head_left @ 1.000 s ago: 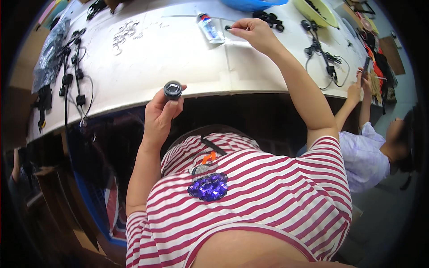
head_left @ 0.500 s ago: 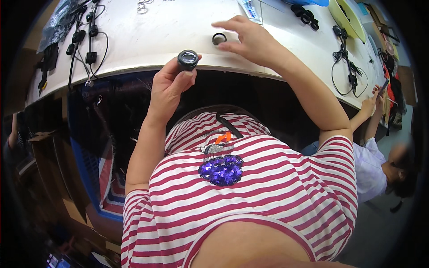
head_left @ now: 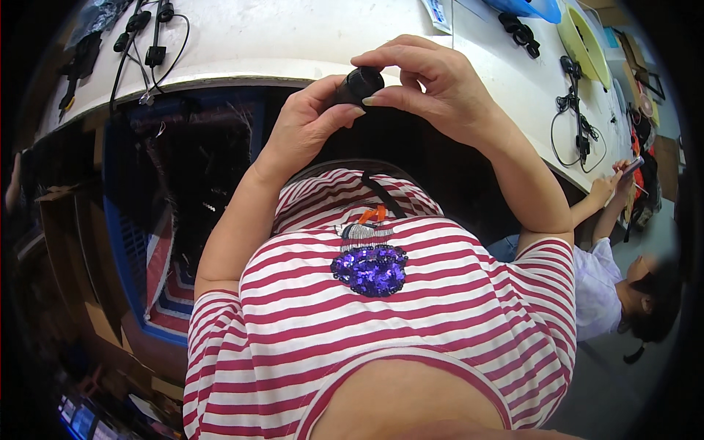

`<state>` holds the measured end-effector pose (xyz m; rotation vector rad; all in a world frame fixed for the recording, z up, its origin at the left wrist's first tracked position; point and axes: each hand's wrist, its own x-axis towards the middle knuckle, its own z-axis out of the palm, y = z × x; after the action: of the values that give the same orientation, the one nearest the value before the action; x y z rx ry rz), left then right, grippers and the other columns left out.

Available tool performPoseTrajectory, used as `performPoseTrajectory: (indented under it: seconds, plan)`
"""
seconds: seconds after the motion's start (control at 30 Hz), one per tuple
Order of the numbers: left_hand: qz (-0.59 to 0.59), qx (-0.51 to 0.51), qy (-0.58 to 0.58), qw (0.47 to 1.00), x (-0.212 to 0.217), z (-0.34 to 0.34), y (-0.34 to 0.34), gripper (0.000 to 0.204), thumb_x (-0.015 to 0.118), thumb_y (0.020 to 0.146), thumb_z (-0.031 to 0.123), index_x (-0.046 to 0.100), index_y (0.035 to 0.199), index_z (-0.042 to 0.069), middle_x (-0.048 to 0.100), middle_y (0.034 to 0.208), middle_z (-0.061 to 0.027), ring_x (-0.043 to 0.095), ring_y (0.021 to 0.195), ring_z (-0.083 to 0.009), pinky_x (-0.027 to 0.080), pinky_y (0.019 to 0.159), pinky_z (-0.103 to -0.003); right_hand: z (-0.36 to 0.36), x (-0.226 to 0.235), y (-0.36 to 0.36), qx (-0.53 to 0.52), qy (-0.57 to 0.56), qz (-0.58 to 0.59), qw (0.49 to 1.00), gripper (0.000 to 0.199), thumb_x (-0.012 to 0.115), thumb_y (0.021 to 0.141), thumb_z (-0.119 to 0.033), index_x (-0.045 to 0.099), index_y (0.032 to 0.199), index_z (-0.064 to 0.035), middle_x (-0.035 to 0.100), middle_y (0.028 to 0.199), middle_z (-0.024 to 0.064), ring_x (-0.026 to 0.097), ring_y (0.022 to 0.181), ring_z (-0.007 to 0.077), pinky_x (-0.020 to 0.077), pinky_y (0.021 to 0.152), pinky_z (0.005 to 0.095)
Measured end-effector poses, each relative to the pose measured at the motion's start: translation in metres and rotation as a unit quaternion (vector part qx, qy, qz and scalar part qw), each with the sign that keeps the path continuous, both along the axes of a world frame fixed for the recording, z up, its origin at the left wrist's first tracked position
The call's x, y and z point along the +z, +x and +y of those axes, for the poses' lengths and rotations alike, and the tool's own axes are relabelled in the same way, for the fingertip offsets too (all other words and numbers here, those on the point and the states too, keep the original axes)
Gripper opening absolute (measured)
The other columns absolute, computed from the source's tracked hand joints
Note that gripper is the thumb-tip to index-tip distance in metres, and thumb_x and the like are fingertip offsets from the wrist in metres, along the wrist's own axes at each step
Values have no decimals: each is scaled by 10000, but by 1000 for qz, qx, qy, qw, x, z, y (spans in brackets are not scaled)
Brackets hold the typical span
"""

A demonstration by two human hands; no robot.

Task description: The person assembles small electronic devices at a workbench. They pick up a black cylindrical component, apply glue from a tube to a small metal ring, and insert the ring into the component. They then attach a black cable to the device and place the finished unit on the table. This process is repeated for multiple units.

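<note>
A small black cylinder (head_left: 359, 86) is held at the near edge of the white table (head_left: 279, 44), just above my red-and-white striped shirt. My left hand (head_left: 308, 125) grips its lower end between thumb and fingers. My right hand (head_left: 433, 84) comes over from the right, and its fingertips pinch the cylinder's upper end. Most of the cylinder is hidden by the fingers.
Black cables with plugs (head_left: 147, 37) lie at the table's far left, and more black cable (head_left: 579, 125) on the right. A yellow-green dish (head_left: 583, 37) and a blue object (head_left: 532, 7) sit at the far right. Another person (head_left: 623, 286) sits at my right. A blue crate (head_left: 139, 242) stands under the table.
My right hand came back from the tabletop and closed on the top of the black cylinder in my left hand. Both hands now hold it together near the table edge.
</note>
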<state>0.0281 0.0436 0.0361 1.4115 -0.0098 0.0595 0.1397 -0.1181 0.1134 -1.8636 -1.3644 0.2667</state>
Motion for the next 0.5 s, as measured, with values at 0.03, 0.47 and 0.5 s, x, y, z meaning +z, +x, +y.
performPoseTrajectory:
  seconds: [0.03,0.47,0.5]
  plan:
    - [-4,-5,5,1000,0,0,0,255,620,830,148,585,1058,39,572,775,4,517,699,-75,433,660,-211,-1,1,0,0,-7,-1,1000,360,697,722,-72,629,1074,-100,597,914,16,365,514,50,317,471,192]
    - [28,-138,30,990,12,3,-1,262,611,833,166,579,1053,29,552,777,17,470,674,-50,399,612,-189,-18,9,-3,69,-15,-109,992,357,712,690,-58,626,1034,-90,608,918,34,494,582,115,395,506,227]
    - [28,-150,25,988,13,3,-1,273,610,834,162,565,1064,20,549,801,26,465,701,-39,393,628,-180,-21,11,-4,59,-28,-109,992,354,712,693,-64,622,1035,-86,606,911,35,498,580,120,397,506,227]
